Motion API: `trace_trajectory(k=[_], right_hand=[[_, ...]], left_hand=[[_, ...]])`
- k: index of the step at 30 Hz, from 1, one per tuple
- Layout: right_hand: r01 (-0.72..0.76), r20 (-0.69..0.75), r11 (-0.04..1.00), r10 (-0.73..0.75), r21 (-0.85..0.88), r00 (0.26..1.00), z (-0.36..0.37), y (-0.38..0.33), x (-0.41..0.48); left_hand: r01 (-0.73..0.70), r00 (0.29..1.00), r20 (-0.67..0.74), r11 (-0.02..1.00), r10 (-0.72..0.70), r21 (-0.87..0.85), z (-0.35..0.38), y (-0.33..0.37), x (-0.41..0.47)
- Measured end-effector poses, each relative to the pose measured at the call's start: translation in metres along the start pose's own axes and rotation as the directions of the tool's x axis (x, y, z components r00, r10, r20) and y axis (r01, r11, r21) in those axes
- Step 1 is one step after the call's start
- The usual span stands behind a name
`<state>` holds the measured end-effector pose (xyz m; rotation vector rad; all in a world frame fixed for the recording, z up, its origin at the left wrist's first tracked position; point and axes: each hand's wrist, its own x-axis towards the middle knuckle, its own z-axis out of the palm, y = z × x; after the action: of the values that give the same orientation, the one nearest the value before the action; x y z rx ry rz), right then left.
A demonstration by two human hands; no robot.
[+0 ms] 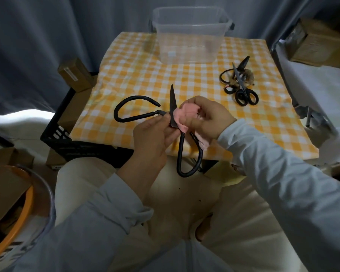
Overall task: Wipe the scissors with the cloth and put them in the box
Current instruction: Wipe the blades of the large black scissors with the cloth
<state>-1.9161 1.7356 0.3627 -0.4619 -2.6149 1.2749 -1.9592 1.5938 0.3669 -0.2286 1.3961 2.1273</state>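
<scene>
Nearest, over the lap and the near edge of the worktop [137,75], the left hand [153,134] pinches the big black scissors [181,154] close to the pivot. The right hand [206,118] is curled round a bunched pink cloth [186,112] that is pressed against them there. The scissors are held wide open. One blade points bare toward the far side, and the other seems to be buried in the cloth. One handle loop sticks out to the left and the other hangs down past the worktop edge.

The chief risk is the open blades: a slip at the pivot could let them swing shut on the cloth-wrapped fingers, or the cloth could ride onto the edge. With only a pinch holding them, a drop would likely land on the legs.

Beyond the hands lies a bare stretch of checked cloth, giving a straight run to the clear box [188,36]. It stands open-topped at the far edge, so a hard push there might shove it off. A pile of other scissors [241,83] lies to the right, well apart from that path.
</scene>
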Motion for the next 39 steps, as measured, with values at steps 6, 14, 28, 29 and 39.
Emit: trace_trajectory(k=[6,14,28,29,39], right_hand=[[0.022,0.055,0.994,-0.028,0.107,0.998,0.0,0.002,-0.003],[0.172,-0.032,0.901,-0.201,-0.398,0.979,0.01,0.003,-0.009],[-0.039,-0.278,0.885,-0.104,-0.464,0.955,0.015,-0.003,0.004],[-0.033,-0.239,0.951,-0.044,-0.308,0.97,0.014,-0.001,0.006],[-0.025,0.003,0.921,0.026,0.389,1.0,-0.002,-0.009,-0.005]], left_hand=[[-0.02,1.0,0.002,0.999,0.02,0.026,0.0,-0.005,-0.003],[-0.065,0.996,0.058,0.995,0.061,0.077,0.0,0.0,-0.006],[-0.026,1.0,0.015,0.998,0.025,0.051,0.003,-0.004,-0.006],[-0.032,0.999,0.008,0.998,0.031,0.054,0.003,-0.004,-0.007],[-0.04,0.999,-0.017,0.999,0.041,0.029,0.001,0.006,-0.002]])
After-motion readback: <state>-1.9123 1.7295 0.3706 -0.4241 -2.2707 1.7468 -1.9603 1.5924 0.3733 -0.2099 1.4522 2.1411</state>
